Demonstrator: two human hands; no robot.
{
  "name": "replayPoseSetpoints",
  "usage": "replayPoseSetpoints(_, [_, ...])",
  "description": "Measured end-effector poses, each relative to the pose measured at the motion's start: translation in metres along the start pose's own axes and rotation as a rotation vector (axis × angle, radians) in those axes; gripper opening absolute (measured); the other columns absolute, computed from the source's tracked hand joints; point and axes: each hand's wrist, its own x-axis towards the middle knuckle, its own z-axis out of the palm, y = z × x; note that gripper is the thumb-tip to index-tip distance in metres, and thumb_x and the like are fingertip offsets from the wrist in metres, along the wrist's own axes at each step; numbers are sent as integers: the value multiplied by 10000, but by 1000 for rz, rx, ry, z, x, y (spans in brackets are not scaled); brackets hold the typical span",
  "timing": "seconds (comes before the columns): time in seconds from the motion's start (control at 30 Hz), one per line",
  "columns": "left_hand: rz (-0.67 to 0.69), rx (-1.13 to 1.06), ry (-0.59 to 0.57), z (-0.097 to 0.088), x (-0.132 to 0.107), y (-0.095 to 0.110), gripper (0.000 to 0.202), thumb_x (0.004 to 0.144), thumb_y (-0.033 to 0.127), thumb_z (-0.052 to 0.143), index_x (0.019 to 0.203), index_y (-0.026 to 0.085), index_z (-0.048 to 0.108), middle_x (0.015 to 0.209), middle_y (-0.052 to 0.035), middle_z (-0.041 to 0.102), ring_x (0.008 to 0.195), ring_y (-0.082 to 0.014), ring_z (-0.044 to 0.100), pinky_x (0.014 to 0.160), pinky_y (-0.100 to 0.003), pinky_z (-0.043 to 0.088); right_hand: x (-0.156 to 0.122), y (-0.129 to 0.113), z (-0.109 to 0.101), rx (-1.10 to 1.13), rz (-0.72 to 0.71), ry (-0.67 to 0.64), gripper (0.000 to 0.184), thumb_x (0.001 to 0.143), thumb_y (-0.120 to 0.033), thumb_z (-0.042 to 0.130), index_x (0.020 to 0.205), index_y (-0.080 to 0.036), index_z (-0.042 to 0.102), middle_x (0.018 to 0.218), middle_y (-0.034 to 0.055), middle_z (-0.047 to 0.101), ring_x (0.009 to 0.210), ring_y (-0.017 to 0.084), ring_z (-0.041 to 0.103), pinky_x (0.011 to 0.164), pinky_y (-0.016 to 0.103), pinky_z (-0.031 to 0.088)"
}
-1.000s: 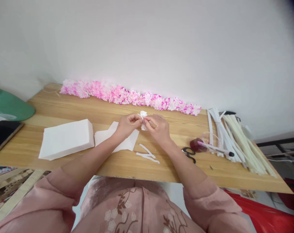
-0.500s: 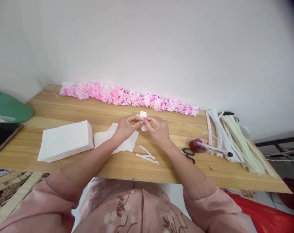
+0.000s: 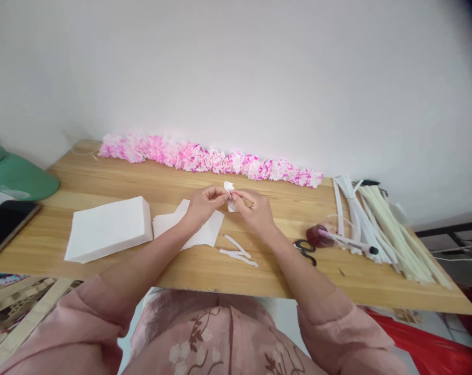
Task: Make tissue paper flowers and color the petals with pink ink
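A small piece of white tissue paper (image 3: 232,204), gathered at its middle, is held over the table. My left hand (image 3: 205,207) pinches it from the left and my right hand (image 3: 255,209) from the right, their fingertips meeting at the gather. What exactly lies between the fingertips is too small to tell. Beneath my left wrist lie loose white paper sheets (image 3: 210,229), partly hidden by the forearm. Short white pipe cleaners (image 3: 238,255) rest on the wood between my forearms.
A thick white paper stack (image 3: 109,229) sits left, near a phone (image 3: 10,224) and green visor cap (image 3: 21,174). Pink-and-white paper flowers (image 3: 189,155) line the wall. At right are black-handled scissors (image 3: 306,249), a jar of dark red liquid (image 3: 317,237) and bundled pipe cleaners (image 3: 392,224).
Both hands stay together at the gathered tissue paper, with only slight finger movement. The paper's upper part has shifted a little and looks narrower. The whole view has drifted slightly.
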Motion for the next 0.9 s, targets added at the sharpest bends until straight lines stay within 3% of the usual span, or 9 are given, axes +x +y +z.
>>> replayPoseSetpoints(0.23, [35, -16, -26, 0, 1, -2, 175, 742, 333, 711, 739, 160, 684, 744, -7, 675, 748, -137, 601, 759, -257, 449, 0, 1, 0, -38, -76, -17, 210, 859, -282, 573, 942, -231, 759, 963, 53, 765, 924, 225, 704, 876, 372, 523])
replayPoseSetpoints(0.33, [16, 14, -2, 1, 0, 0, 188, 725, 342, 725, 752, 159, 692, 773, -19, 685, 759, -146, 603, 754, -265, 447, 0, 2, 2, -33, -45, -11, 209, 857, -276, 566, 913, -237, 764, 949, 52, 765, 917, 231, 704, 871, 374, 518])
replayPoseSetpoints(0.63, [-46, -151, 25, -1, 2, 3, 218, 676, 343, 764, 746, 153, 684, 770, -13, 681, 734, -127, 593, 762, -262, 444, 7, 5, -2, 492, 398, 29, 232, 784, -383, 617, 820, -186, 733, 816, 30, 756, 763, 190, 687, 698, 289, 521])
replayPoseSetpoints(0.9, [56, -90, 61, 0, 3, 0, 260, 717, 379, 736, 800, 164, 615, 779, 4, 641, 737, -119, 587, 740, -251, 457, 6, 3, -1, 330, 240, 29, 227, 806, -363, 592, 865, -198, 739, 890, 28, 761, 826, 201, 694, 766, 303, 520])
